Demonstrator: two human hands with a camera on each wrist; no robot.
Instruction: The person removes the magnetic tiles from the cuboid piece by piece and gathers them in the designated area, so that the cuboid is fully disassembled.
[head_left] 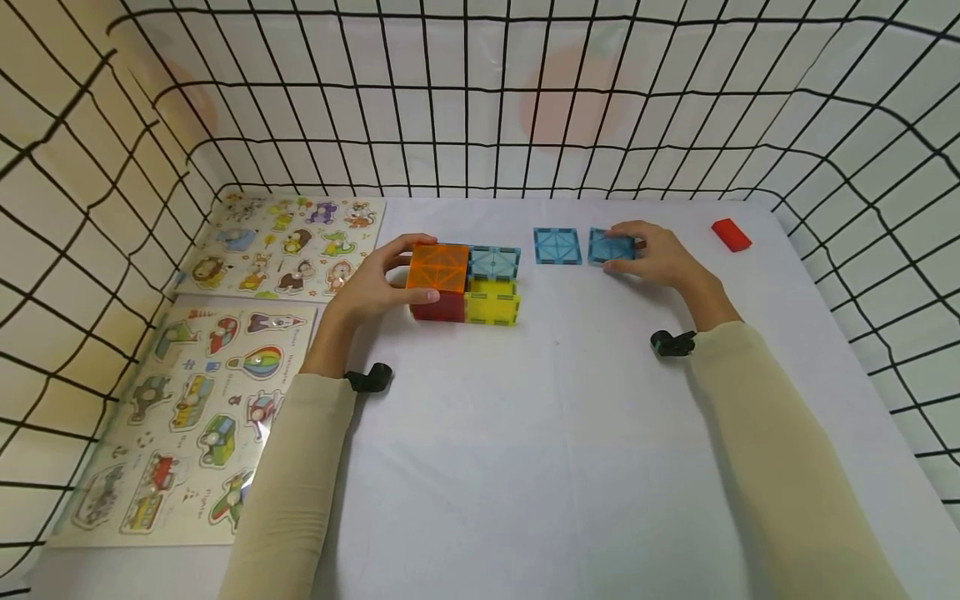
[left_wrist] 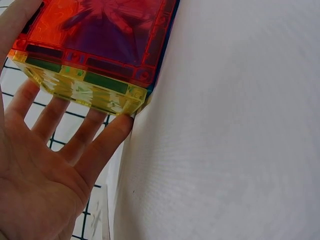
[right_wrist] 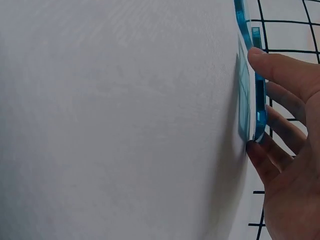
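Note:
My left hand [head_left: 372, 282] grips the left end of a structure of see-through magnetic tiles, its thumb across the front. The gripped cube has an orange top tile [head_left: 438, 267], a red front tile [head_left: 438, 307] and a yellow side tile [left_wrist: 80, 85] that the fingers touch. Joined on its right are a light blue tile [head_left: 494, 262] and a yellow tile [head_left: 492, 307]. At the back right, my right hand [head_left: 654, 258] pinches a blue square magnetic tile [right_wrist: 260, 95] by its edges, slightly off the table. A second blue tile [head_left: 557, 247] lies flat to its left.
A small red block [head_left: 731, 235] lies at the far right. Two picture puzzle boards, one with animals [head_left: 277, 246] and one with vehicles [head_left: 187, 417], lie on the left. Black wire mesh [head_left: 487, 108] fences the white table [head_left: 525, 433] at the back and sides.

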